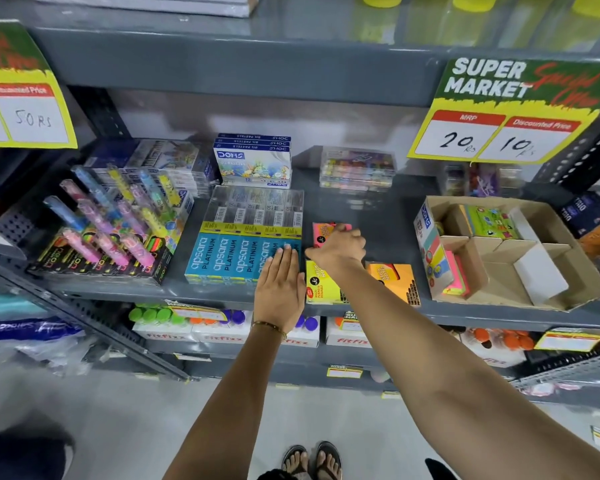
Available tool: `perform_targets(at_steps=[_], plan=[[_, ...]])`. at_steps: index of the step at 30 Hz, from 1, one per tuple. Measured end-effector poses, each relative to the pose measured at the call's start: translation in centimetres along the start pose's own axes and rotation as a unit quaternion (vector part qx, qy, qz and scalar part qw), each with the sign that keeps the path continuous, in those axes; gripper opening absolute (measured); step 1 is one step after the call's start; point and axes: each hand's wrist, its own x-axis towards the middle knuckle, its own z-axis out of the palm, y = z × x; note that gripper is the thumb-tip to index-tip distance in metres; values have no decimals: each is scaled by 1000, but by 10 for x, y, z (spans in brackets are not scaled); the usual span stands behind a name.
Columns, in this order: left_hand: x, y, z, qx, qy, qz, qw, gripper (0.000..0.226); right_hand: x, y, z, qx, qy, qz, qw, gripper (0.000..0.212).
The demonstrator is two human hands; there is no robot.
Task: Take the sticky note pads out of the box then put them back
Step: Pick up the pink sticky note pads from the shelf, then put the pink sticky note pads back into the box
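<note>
At a supermarket stationery shelf (378, 199), a person's right hand (340, 245) reaches over a pink sticky note pad (321, 232), fingers curled down onto it, though whether they have it gripped or only touch it I cannot tell. The left hand (280, 285) lies flat, fingers released and spread, on a block of blue pencil packs (236, 258). 3 pads are out on the shelf: the pink one, a yellow pad (321, 287) and an orange pad (395, 280) nearer the front edge. The cardboard box (534, 271) stands well apart to the right, several compartments bare, with multicoloured pads (456, 275) remaining in one. Unloading looks partly done; whether the return has begun cannot be judged.
</note>
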Motion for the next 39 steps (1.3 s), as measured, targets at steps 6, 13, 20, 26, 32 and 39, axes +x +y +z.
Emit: perform_targets(at_steps=[6,13,20,26,32,39], plan=[[-2,3,-2,4,12,2,1000,49,-10,19,-16,114,36,-12,993,86],[-13,68,1,-60,29,65,996,50,-40,99,-73,212,157,-20,964,75],[-16,91,25,-23,-43,56,997,57,-58,230,-108,174,227,60,956,80],[-16,92,33,36,-62,50,996,48,-40,275,-91,127,134,84,979,77],[-15,93,31,31,-56,41,997,50,-23,274,-73,91,115,62,987,75],[-16,92,33,36,-56,42,997,54,-20,276,-69,38,80,50,995,63]])
